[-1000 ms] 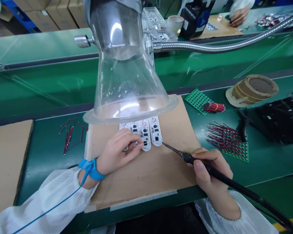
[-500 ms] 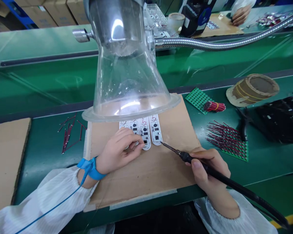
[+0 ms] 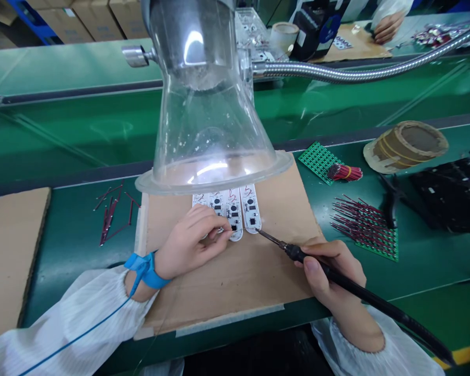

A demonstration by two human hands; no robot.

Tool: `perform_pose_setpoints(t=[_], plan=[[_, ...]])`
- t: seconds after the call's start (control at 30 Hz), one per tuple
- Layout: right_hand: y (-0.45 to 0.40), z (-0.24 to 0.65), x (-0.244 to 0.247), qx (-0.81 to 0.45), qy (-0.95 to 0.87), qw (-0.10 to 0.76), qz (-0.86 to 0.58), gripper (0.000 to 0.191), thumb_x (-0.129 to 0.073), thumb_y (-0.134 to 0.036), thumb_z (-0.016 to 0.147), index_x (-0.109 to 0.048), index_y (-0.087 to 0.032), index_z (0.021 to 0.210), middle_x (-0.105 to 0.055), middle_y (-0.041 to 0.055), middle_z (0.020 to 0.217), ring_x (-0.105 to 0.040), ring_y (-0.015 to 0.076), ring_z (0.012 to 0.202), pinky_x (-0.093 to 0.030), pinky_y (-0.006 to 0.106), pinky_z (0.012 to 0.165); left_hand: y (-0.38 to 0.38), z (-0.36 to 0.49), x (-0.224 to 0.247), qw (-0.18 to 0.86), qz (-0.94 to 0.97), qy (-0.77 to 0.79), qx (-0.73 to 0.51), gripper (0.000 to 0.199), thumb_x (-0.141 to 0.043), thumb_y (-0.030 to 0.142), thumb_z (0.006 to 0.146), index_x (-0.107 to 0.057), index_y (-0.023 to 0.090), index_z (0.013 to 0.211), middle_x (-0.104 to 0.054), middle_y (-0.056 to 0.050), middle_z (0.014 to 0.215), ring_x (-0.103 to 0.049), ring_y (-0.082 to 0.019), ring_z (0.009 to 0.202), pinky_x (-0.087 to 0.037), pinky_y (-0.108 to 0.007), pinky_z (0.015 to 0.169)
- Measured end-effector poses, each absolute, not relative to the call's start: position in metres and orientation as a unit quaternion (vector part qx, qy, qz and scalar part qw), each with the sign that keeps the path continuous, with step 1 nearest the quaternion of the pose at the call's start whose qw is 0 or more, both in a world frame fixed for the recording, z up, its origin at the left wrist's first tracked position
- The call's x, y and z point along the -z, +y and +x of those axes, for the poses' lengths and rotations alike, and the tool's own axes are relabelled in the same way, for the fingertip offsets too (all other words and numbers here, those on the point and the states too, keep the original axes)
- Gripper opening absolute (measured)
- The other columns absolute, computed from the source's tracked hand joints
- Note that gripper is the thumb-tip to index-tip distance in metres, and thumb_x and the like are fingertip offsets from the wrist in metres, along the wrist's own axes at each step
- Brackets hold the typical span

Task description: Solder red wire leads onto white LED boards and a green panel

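My right hand (image 3: 331, 271) grips a black soldering iron (image 3: 297, 253), its tip at the lower end of the rightmost white circuit board (image 3: 250, 211). Several such narrow boards lie side by side, with red marks on their upper ends. My left hand (image 3: 198, 235), a blue wrist strap (image 3: 147, 270) behind it, rests over the left boards with thumb and forefinger pinched. Between those fingertips is thin solder wire, barely visible, and a fine strand trails below the wrist. The hand and the clear hood hide parts of the left boards.
A clear fume hood (image 3: 211, 130) hangs over the cardboard mat (image 3: 203, 303). Loose dark-red wires (image 3: 109, 216) lie left. On the right are a wire bundle (image 3: 345, 172), wires on a green grid board (image 3: 379, 245), pliers (image 3: 390, 201) and a tape roll (image 3: 405, 146). Another person's hand (image 3: 388, 27) is beyond.
The soldering iron's handle and my right hand have shifted slightly left, while the tip stays at the rightmost board's lower end. My left hand holds its pinch in place. The view has shifted slightly.
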State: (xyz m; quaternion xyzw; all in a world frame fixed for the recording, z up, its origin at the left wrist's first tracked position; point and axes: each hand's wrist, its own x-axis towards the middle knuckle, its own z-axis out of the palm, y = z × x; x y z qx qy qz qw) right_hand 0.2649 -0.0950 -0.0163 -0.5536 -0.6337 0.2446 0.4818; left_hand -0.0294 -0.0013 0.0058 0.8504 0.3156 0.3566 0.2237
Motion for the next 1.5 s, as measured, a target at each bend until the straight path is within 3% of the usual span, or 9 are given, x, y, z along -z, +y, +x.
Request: perform_pose_setpoints(t=[0.63,0.9,1.3,1.5], plan=[[-0.094,0.267,0.015,-0.268,-0.658,0.447,-0.543,0.010,-0.076,-0.032,0.099,-0.070,-0.026,0.104,-0.079,0.0025,0.090,-0.078,0.0168,0.066,-0.061,0.025,0.057,0.000,-0.028,-0.005,0.219,0.852,0.315,-0.356,0.011,-0.068,0.008,0.098,-0.063,0.018,0.099,-0.049,0.005,0.072,-0.050,-0.013,0.069,-0.042,-0.028,0.071],[-0.098,0.255,0.015,-0.314,-0.566,0.564,-0.514,0.010,-0.070,-0.027,0.102,-0.069,-0.025,0.112,-0.072,0.0036,0.089,-0.074,0.0198,0.069,-0.062,0.034,0.062,-0.004,-0.055,-0.009,0.226,0.840,0.341,-0.358,0.011,-0.066,0.009,0.099,-0.063,0.018,0.103,-0.050,0.004,0.075,-0.049,-0.013,0.070,-0.041,-0.029,0.070],[-0.092,0.242,0.010,-0.299,-0.644,0.505,-0.490,0.009,-0.068,-0.017,0.098,-0.066,-0.023,0.104,-0.070,0.0013,0.085,-0.068,0.0146,0.069,-0.055,0.025,0.058,-0.005,-0.054,-0.006,0.233,0.856,0.313,-0.340,0.011,-0.066,0.010,0.099,-0.062,0.020,0.103,-0.052,0.004,0.074,-0.049,-0.014,0.070,-0.042,-0.030,0.071],[-0.088,0.237,0.003,-0.279,-0.666,0.489,-0.490,0.005,-0.067,-0.019,0.099,-0.067,-0.023,0.103,-0.072,0.0007,0.084,-0.072,0.0135,0.070,-0.058,0.021,0.058,-0.005,-0.053,-0.005,0.227,0.865,0.308,-0.325,0.011,-0.065,0.011,0.100,-0.061,0.021,0.103,-0.054,0.004,0.074,-0.051,-0.014,0.070,-0.044,-0.032,0.075]])
